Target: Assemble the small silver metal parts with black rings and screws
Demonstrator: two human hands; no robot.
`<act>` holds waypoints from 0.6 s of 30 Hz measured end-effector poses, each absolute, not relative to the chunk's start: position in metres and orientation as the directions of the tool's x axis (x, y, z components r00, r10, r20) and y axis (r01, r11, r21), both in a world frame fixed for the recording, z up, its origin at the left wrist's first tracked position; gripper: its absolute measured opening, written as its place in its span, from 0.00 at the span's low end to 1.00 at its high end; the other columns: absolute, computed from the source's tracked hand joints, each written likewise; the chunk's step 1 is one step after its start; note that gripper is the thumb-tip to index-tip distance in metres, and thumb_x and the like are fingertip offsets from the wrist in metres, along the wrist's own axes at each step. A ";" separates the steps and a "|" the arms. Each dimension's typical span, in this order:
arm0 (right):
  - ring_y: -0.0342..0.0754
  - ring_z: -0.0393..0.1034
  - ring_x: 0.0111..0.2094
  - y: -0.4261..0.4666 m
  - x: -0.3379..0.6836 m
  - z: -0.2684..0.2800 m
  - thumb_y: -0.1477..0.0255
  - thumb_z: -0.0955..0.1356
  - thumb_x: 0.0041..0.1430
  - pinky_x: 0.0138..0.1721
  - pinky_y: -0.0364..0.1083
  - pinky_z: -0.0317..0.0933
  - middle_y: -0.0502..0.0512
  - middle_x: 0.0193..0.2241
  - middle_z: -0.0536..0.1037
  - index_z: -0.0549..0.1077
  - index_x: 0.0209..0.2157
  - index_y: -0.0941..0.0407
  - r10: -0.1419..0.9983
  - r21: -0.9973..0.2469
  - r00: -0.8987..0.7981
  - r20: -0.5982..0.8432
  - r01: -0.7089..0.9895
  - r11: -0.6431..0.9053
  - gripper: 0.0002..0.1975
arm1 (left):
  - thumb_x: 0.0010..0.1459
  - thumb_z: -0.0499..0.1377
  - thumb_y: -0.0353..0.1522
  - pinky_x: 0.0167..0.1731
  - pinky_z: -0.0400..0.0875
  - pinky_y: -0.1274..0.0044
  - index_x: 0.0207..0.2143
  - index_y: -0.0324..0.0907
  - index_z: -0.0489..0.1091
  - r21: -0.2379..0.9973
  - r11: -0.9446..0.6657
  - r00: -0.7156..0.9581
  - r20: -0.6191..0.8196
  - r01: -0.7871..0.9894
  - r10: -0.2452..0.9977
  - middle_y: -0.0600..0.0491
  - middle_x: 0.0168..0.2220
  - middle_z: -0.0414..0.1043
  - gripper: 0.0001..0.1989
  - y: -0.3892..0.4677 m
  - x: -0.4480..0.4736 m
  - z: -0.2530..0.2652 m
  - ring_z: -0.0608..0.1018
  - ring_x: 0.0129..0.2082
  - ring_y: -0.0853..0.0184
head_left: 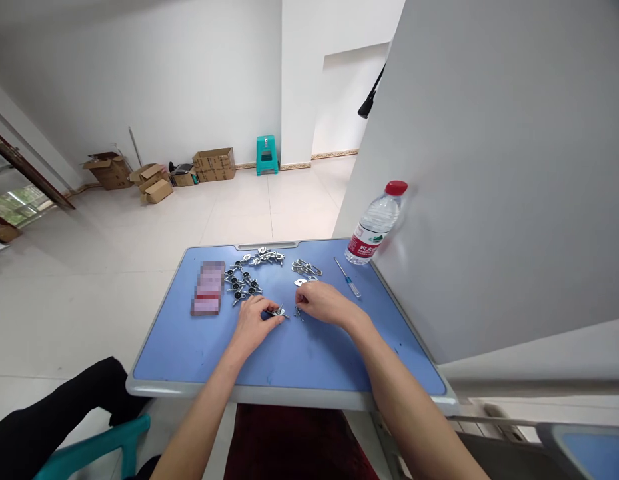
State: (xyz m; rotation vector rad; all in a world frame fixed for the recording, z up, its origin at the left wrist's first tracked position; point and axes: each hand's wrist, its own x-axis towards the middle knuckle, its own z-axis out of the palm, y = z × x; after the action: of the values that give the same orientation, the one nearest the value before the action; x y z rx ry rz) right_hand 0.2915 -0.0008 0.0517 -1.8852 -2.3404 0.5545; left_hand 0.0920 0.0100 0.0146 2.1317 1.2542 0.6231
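My left hand (252, 321) pinches a small metal fitting (278, 311) between thumb and fingertips, just above the blue tabletop. To its right, my right hand (316, 300) has its fingertips closed together at a little pile of tiny screws (298, 313). Whatever those fingertips hold, if anything, is hidden. Beyond my left hand lie several metal fittings with black round centres (238, 283). Flat metal plates (300, 282) are partly covered by my right hand, and a heap of looped metal pieces (306, 268) sits behind them.
A screwdriver (347, 277) lies at the right, near a water bottle (375, 227) standing by the grey panel (504, 167). More silver fittings (263, 257) are at the back. A blurred pinkish rectangle (208, 288) lies left. Another person's dark-clothed leg (64, 407) is beside the desk.
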 end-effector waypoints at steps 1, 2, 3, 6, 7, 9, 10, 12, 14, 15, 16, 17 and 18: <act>0.47 0.70 0.32 -0.001 0.291 0.051 0.80 0.64 0.56 0.27 0.42 0.50 0.55 0.31 0.80 0.77 0.30 0.57 0.958 -0.329 -0.238 -0.162 0.928 0.175 0.10 | 0.54 0.62 0.33 0.45 0.63 0.69 0.33 0.45 0.75 0.687 -0.390 0.450 0.102 0.613 0.887 0.54 0.36 0.75 0.03 0.010 0.092 0.014 0.74 0.42 0.62; 0.47 0.71 0.33 -0.001 0.290 0.051 0.80 0.64 0.56 0.27 0.43 0.50 0.56 0.32 0.80 0.77 0.30 0.57 0.957 -0.328 -0.236 -0.168 0.929 0.171 0.10 | 0.54 0.62 0.33 0.45 0.63 0.69 0.33 0.45 0.75 0.689 -0.391 0.451 0.104 0.610 0.887 0.54 0.36 0.75 0.03 0.010 0.092 0.014 0.74 0.42 0.62; 0.47 0.71 0.33 -0.001 0.289 0.052 0.80 0.64 0.56 0.28 0.43 0.50 0.56 0.32 0.80 0.77 0.30 0.57 0.957 -0.327 -0.232 -0.176 0.930 0.165 0.09 | 0.54 0.62 0.33 0.46 0.63 0.69 0.33 0.45 0.75 0.693 -0.390 0.452 0.103 0.607 0.886 0.54 0.36 0.75 0.04 0.010 0.092 0.014 0.74 0.42 0.62; 0.48 0.72 0.34 -0.002 0.289 0.053 0.78 0.64 0.57 0.28 0.43 0.50 0.56 0.33 0.80 0.77 0.31 0.56 0.958 -0.323 -0.223 -0.179 0.933 0.157 0.09 | 0.55 0.61 0.34 0.46 0.63 0.68 0.33 0.45 0.75 0.694 -0.389 0.451 0.103 0.606 0.887 0.54 0.36 0.75 0.04 0.011 0.092 0.014 0.74 0.42 0.62; 0.48 0.72 0.34 -0.002 0.289 0.053 0.78 0.64 0.58 0.28 0.43 0.50 0.56 0.33 0.80 0.77 0.31 0.56 0.960 -0.321 -0.222 -0.173 0.934 0.158 0.09 | 0.56 0.61 0.34 0.46 0.63 0.68 0.33 0.45 0.75 0.691 -0.392 0.451 0.105 0.608 0.886 0.54 0.36 0.75 0.04 0.011 0.092 0.014 0.74 0.42 0.62; 0.48 0.72 0.34 -0.002 0.289 0.054 0.78 0.64 0.58 0.29 0.43 0.51 0.56 0.33 0.80 0.77 0.32 0.56 0.962 -0.318 -0.225 -0.153 0.933 0.168 0.10 | 0.57 0.60 0.35 0.45 0.63 0.68 0.33 0.45 0.75 0.682 -0.403 0.455 0.115 0.611 0.883 0.54 0.35 0.75 0.05 0.011 0.092 0.014 0.73 0.41 0.62; 0.48 0.72 0.34 -0.002 0.288 0.054 0.78 0.64 0.58 0.29 0.43 0.51 0.56 0.33 0.80 0.77 0.33 0.56 0.963 -0.321 -0.232 -0.138 0.930 0.178 0.10 | 0.57 0.59 0.35 0.45 0.63 0.68 0.33 0.45 0.75 0.679 -0.408 0.458 0.119 0.610 0.881 0.54 0.36 0.75 0.05 0.011 0.092 0.014 0.73 0.41 0.62; 0.47 0.71 0.35 -0.003 0.286 0.054 0.78 0.64 0.58 0.31 0.42 0.52 0.56 0.34 0.80 0.77 0.36 0.56 0.961 -0.341 -0.257 -0.103 0.916 0.209 0.10 | 0.58 0.59 0.35 0.45 0.63 0.68 0.33 0.45 0.75 0.681 -0.411 0.460 0.122 0.606 0.880 0.53 0.36 0.75 0.06 0.012 0.092 0.013 0.73 0.41 0.62; 0.46 0.71 0.35 -0.005 0.281 0.053 0.78 0.65 0.58 0.32 0.42 0.52 0.55 0.36 0.79 0.77 0.39 0.56 0.952 -0.367 -0.297 -0.069 0.895 0.252 0.10 | 0.58 0.59 0.35 0.45 0.63 0.69 0.33 0.45 0.75 0.682 -0.406 0.459 0.116 0.608 0.881 0.53 0.35 0.75 0.06 0.012 0.092 0.013 0.73 0.41 0.62; 0.46 0.71 0.35 -0.005 0.279 0.053 0.78 0.65 0.58 0.32 0.42 0.52 0.55 0.37 0.79 0.76 0.40 0.56 0.946 -0.374 -0.318 -0.056 0.886 0.276 0.11 | 0.58 0.59 0.35 0.45 0.63 0.69 0.33 0.44 0.74 0.682 -0.404 0.459 0.112 0.610 0.881 0.53 0.35 0.75 0.06 0.012 0.091 0.013 0.73 0.41 0.62; 0.46 0.71 0.35 -0.006 0.276 0.053 0.78 0.65 0.59 0.32 0.42 0.52 0.55 0.37 0.79 0.76 0.41 0.56 0.940 -0.373 -0.337 -0.046 0.879 0.297 0.11 | 0.58 0.59 0.35 0.45 0.63 0.69 0.33 0.44 0.74 0.681 -0.404 0.461 0.109 0.611 0.881 0.53 0.35 0.75 0.06 0.013 0.091 0.013 0.73 0.41 0.62; 0.46 0.71 0.36 -0.006 0.273 0.052 0.77 0.64 0.60 0.32 0.42 0.52 0.55 0.38 0.79 0.75 0.41 0.56 0.935 -0.363 -0.352 -0.039 0.877 0.315 0.10 | 0.58 0.59 0.35 0.45 0.63 0.69 0.33 0.44 0.74 0.679 -0.405 0.464 0.107 0.612 0.879 0.53 0.35 0.74 0.06 0.013 0.091 0.013 0.73 0.41 0.62; 0.46 0.71 0.36 -0.007 0.271 0.052 0.77 0.64 0.61 0.31 0.42 0.51 0.56 0.39 0.78 0.75 0.41 0.56 0.930 -0.345 -0.366 -0.037 0.878 0.331 0.10 | 0.58 0.58 0.35 0.44 0.63 0.69 0.33 0.44 0.74 0.678 -0.408 0.469 0.105 0.611 0.877 0.53 0.35 0.74 0.06 0.013 0.091 0.012 0.73 0.41 0.62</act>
State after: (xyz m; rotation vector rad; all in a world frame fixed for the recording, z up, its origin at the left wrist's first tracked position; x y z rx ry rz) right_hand 0.2707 -0.0069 0.0518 -1.6621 -2.4221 0.4632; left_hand 0.0908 0.0131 0.0124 2.1540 1.2305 0.6144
